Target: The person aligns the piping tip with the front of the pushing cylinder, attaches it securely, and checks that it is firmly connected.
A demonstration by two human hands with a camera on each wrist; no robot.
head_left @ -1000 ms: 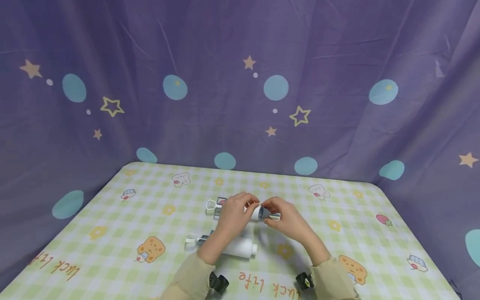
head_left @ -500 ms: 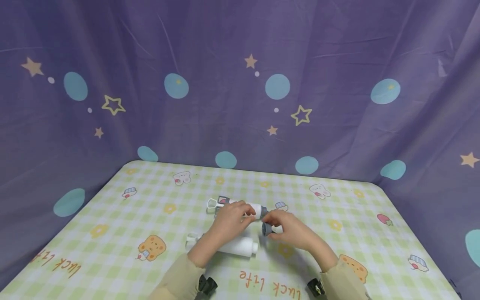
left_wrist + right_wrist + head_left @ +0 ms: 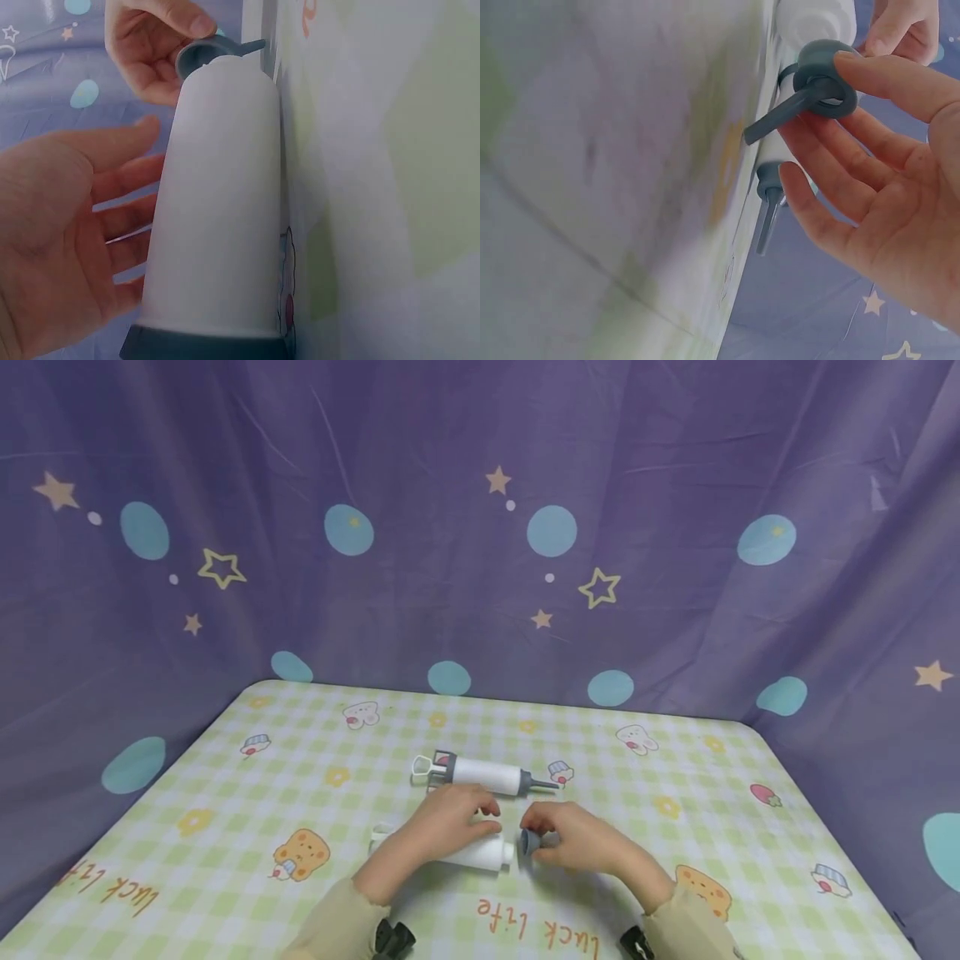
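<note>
nozzle held at the mouth of the near syringe tube

on a green checked tablecloth [image 3: 247, 793] printed with bears and the words "luck life", two white syringe-like tubes lie on their sides, one behind the other. behind the table hangs a purple curtain [image 3: 480, 527] with stars and blue dots.

the far tube [image 3: 486, 774] looks complete: a grey nozzle is fitted on its right end and a plunger handle shows at its left end. it lies untouched, just beyond both hands.

the near tube [image 3: 471, 853] lies closest to the person, its open white neck pointing right. the left hand [image 3: 450, 820] rests over it with fingers relaxed and fairly straight; the left wrist view shows the palm beside the tube's body, not wrapped around it.

the right hand [image 3: 573, 837] pinches a small grey nozzle [image 3: 531, 843] between thumb and fingertips. its wide ring end faces the near tube's neck, very close to it; the right wrist view shows the ring at the neck and the thin spout pointing away. whether they touch cannot be told.

judging by this, one tube is finished and the second lacks only its nozzle, which is lined up but does not look seated yet.
</note>
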